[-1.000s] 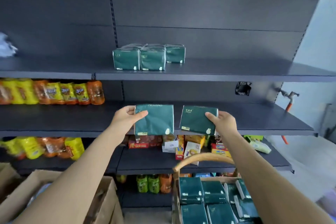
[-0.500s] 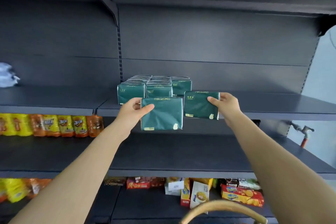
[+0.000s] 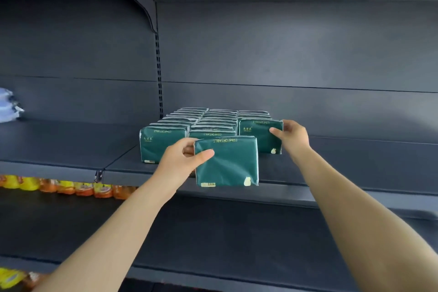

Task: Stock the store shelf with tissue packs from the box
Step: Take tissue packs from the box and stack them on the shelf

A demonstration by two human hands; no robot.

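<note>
At the far left edge, a few pale blue packets (image 3: 8, 106) lay on the dark grey shelf (image 3: 59, 149). On the level below it stood a line of orange and yellow snack bags (image 3: 71, 188). Further right on the shelf, the stocked green tissue packs (image 3: 163, 143) stood upright in three rows running back towards the rear panel, each pack close behind the next.

My left hand (image 3: 182, 161) pinched the left edge of one green tissue pack (image 3: 227, 163), with the thumb on its front face and the fingers curled behind. I held this pack upright in the air, in front of the middle row. Its lower edge hung level with the shelf's front lip, and the word COMFORTABLE ran upside down along its top.

My right hand (image 3: 292, 137) gripped the right edge of a second tissue pack (image 3: 258, 135), with the thumb across the front and the fingers wrapped behind. This pack stood upright at the front of the right row, close against the pack behind it. I could not tell whether its base touched the shelf.
</note>
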